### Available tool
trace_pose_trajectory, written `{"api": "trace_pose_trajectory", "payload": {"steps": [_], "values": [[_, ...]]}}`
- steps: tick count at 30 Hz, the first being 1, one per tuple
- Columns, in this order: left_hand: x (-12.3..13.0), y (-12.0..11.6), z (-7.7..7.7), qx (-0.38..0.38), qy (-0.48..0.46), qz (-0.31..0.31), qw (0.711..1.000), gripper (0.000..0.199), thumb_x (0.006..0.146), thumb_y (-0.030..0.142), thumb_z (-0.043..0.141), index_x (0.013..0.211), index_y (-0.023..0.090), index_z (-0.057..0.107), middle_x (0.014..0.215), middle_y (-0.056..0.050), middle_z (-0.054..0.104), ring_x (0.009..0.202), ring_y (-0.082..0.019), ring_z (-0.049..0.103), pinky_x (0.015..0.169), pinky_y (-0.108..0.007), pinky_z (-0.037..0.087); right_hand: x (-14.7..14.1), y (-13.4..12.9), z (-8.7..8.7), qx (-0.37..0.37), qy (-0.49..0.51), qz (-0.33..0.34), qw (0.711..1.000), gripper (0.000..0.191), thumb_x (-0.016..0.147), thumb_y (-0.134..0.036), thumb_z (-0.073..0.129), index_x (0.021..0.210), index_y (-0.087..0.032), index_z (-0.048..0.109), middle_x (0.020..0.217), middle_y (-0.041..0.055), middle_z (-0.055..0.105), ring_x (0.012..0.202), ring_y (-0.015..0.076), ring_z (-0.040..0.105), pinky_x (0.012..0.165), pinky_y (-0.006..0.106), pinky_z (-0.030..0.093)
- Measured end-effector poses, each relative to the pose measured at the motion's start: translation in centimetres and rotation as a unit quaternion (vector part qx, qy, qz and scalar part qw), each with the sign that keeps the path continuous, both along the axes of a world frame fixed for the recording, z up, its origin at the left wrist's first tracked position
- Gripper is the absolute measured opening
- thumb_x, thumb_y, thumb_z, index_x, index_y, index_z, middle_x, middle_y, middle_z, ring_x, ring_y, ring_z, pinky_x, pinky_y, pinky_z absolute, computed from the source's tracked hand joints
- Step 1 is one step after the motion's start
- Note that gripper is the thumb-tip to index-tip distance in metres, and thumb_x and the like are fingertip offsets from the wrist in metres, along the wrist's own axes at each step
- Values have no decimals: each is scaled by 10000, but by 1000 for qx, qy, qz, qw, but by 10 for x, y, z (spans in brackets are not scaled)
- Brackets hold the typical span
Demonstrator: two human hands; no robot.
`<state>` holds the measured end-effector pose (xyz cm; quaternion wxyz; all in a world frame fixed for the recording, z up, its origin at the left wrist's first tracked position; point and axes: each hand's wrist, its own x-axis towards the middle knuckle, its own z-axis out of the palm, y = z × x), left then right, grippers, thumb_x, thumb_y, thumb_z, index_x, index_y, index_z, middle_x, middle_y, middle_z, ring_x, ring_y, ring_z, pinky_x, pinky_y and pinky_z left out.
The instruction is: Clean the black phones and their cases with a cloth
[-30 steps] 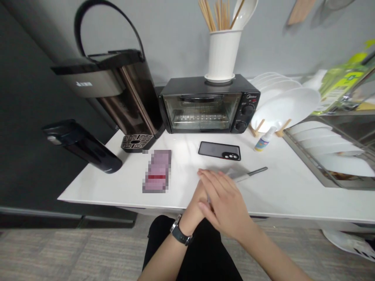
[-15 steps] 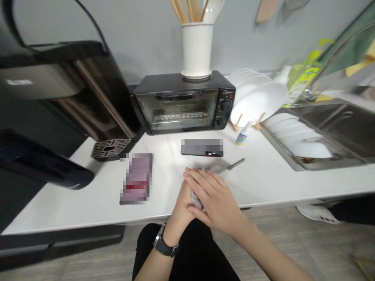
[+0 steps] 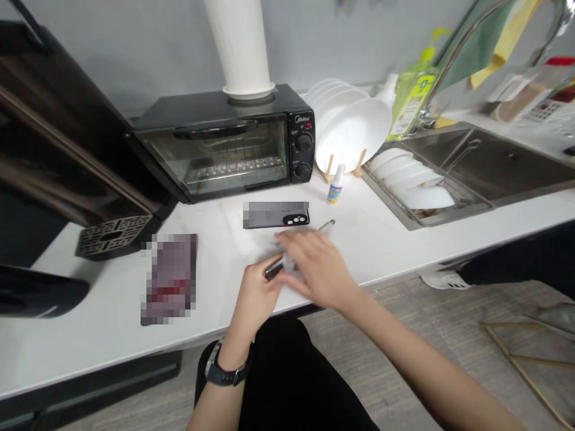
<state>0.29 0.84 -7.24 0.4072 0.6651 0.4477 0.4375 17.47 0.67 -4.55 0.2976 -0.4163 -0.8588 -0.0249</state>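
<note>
My left hand [image 3: 258,293], a watch on its wrist, is closed around one end of a slim dark phone [image 3: 274,269], seen edge-on. My right hand [image 3: 317,263] lies over the phone's middle with a crumpled grey cloth [image 3: 288,262] pressed under its fingers. A thin grey end, in line with the phone and seemingly part of it, sticks out past the right fingertips. Just behind the hands, a dark phone case [image 3: 269,216] with camera cut-outs lies on the white counter [image 3: 215,263]. A small white spray bottle [image 3: 336,187] stands upright to its right.
A black toaster oven [image 3: 224,149] bears a white holder [image 3: 242,48]. White plates [image 3: 354,134] stand in a rack beside it. Bowls [image 3: 426,197] sit at the sink [image 3: 498,158] on the right. Left are a partly pixelated flat rectangle [image 3: 168,275] and a dark drinks machine [image 3: 76,149].
The view has turned right, so the counter things sit further left. My right hand has shifted off my left hand, showing the phone's dark near end between them. The cloth stays under my right fingers.
</note>
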Motion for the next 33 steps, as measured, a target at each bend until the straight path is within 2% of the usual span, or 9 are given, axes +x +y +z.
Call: {"api": "trace_pose_trajectory", "payload": {"steps": [2, 4, 8, 10, 15, 19, 22, 28, 33], "values": [[3, 1, 4, -37, 3, -8, 999, 249, 920, 338, 702, 1093, 190, 802, 1085, -57, 819, 1006, -260, 763, 933, -333, 601, 12, 8, 3, -16, 3, -122, 992, 521, 1087, -517, 374, 1201, -111, 680, 1104, 162, 732, 1046, 315, 635, 1019, 496, 458], [3, 2, 4, -46, 2, -7, 999, 207, 918, 329, 685, 986, 172, 803, 972, -56, 818, 921, -255, 760, 852, -318, 608, 3, 5, 3, -16, 15, -148, 989, 501, 1088, -506, 367, 1137, -127, 690, 1101, 158, 738, 1075, 317, 638, 1114, 527, 402], [-2, 4, -4, -36, 1, 1, 999, 103, 824, 253, 725, 808, 165, 775, 733, -50, 765, 752, -249, 727, 717, -309, 600, -27, -15, -4, 19, 0, 35, 999, 663, 1068, -583, 367, 1483, -81, 494, 1539, 166, 570, 1419, 288, 486, 1273, 465, 261], [-1, 2, -4, -37, -2, 1, 999, 148, 818, 270, 743, 894, 154, 796, 818, -54, 797, 822, -271, 749, 781, -325, 615, -16, -14, -7, 28, -20, 44, 998, 718, 1062, -611, 374, 1558, -93, 408, 1599, 167, 509, 1456, 292, 456, 1256, 470, 296], [5, 0, 2, -29, -20, -22, 999, 299, 948, 328, 661, 1185, 202, 794, 1198, -64, 804, 1111, -262, 755, 1019, -343, 574, 17, 4, -6, 11, 13, -152, 988, 639, 1061, -607, 371, 1317, -76, 619, 1229, 214, 706, 1206, 361, 618, 1159, 558, 384], [-1, 2, -3, -26, 13, -4, 1000, 304, 909, 353, 641, 1013, 129, 818, 1007, -76, 814, 964, -215, 759, 914, -279, 607, -26, -18, -11, 13, 26, -26, 999, 746, 1039, -673, 372, 1491, -91, 492, 1454, 184, 622, 1435, 331, 477, 1284, 531, 226], [-4, 3, -3, -26, 28, -9, 999, 228, 893, 355, 668, 888, 178, 812, 896, -42, 802, 995, -217, 751, 893, -287, 609, -30, -21, -11, 30, -4, 63, 998, 806, 1031, -692, 389, 1582, -104, 397, 1561, 156, 548, 1479, 286, 434, 1285, 457, 251], [7, -1, 6, -36, 8, 0, 999, 275, 927, 379, 683, 1074, 181, 805, 1066, -63, 823, 1045, -268, 759, 952, -346, 604, 20, 7, -1, -4, 25, -157, 987, 701, 1057, -657, 319, 1234, -83, 681, 1129, 177, 724, 1134, 336, 632, 1153, 533, 395], [0, 2, -8, -13, 35, 29, 999, 180, 882, 330, 730, 922, 167, 795, 820, -52, 789, 866, -244, 757, 849, -329, 625, -29, -15, -10, 29, 26, 18, 999, 844, 1011, -746, 352, 1464, -52, 515, 1426, 189, 635, 1407, 314, 490, 1283, 488, 235]]}}
